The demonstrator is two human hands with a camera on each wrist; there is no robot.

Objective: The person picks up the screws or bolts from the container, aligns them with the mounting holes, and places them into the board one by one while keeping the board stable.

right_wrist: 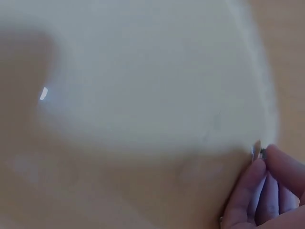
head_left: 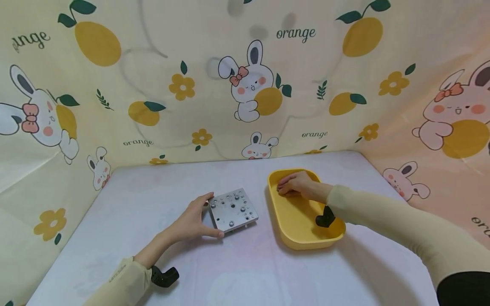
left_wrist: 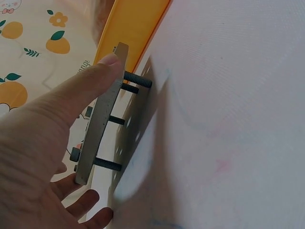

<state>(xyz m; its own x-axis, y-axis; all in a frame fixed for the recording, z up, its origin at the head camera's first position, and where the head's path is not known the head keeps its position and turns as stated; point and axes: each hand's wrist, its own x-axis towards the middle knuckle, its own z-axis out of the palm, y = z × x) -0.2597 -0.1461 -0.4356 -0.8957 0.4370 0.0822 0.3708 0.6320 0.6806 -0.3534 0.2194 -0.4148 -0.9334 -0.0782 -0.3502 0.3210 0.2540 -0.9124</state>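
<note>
A flat silver metal plate (head_left: 225, 213) with holes and several screws is tilted above the white table. My left hand (head_left: 191, 220) grips it by opposite edges, thumb on the near side and fingers at the far corner. In the left wrist view, threaded screw shanks (left_wrist: 108, 163) stick out from the plate's underside. My right hand (head_left: 301, 186) reaches into the yellow tray (head_left: 306, 245), at its far left part. Between thumb and forefinger it pinches a small metal piece (right_wrist: 263, 153), mostly hidden by the fingertips, so its kind is unclear.
The tray stands on the white-covered table (head_left: 237, 272), to the right of the plate. Printed cloth walls (head_left: 199, 51) with rabbits and oranges enclose the back and sides. A black device (head_left: 164, 277) sits at the left wrist, another (head_left: 325, 217) at the right.
</note>
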